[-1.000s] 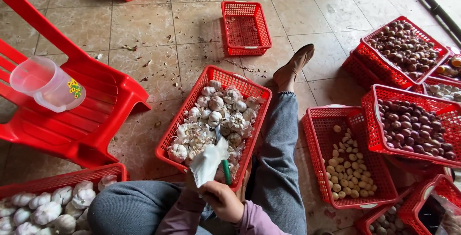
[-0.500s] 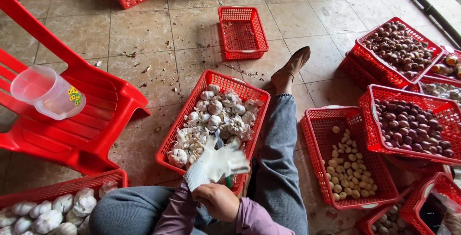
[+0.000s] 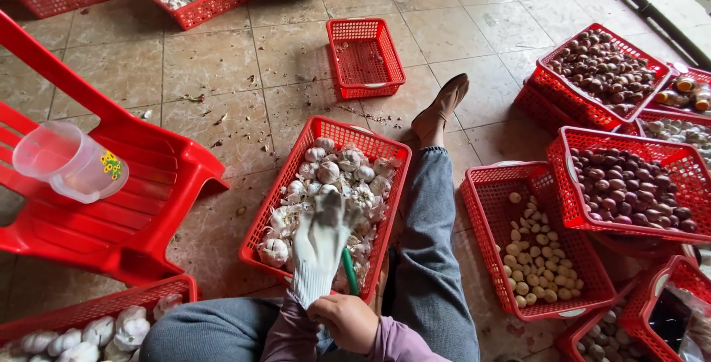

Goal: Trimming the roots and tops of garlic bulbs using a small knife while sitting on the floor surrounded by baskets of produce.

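Observation:
My left hand (image 3: 322, 243) wears a white knit glove, its fingers spread and pointing away from me above a red basket (image 3: 296, 158) of garlic bulbs (image 3: 329, 173). My bare right hand (image 3: 348, 323) grips the glove's cuff at the left wrist. A green stick-like handle (image 3: 348, 271) rises from the right hand beside the glove; what it belongs to is hidden. My outstretched leg in jeans (image 3: 426, 258) ends in a brown shoe (image 3: 441, 106).
A red plastic chair (image 3: 141, 206) lies at left with a clear plastic jug (image 3: 67, 162) on it. Red baskets of peeled cloves (image 3: 537, 251) and brown bulbs (image 3: 629, 188) stand at right. An empty red basket (image 3: 366, 58) sits ahead.
The white glove hung limp and half on; now it is pulled over my left hand, and the fingers have filled out and spread.

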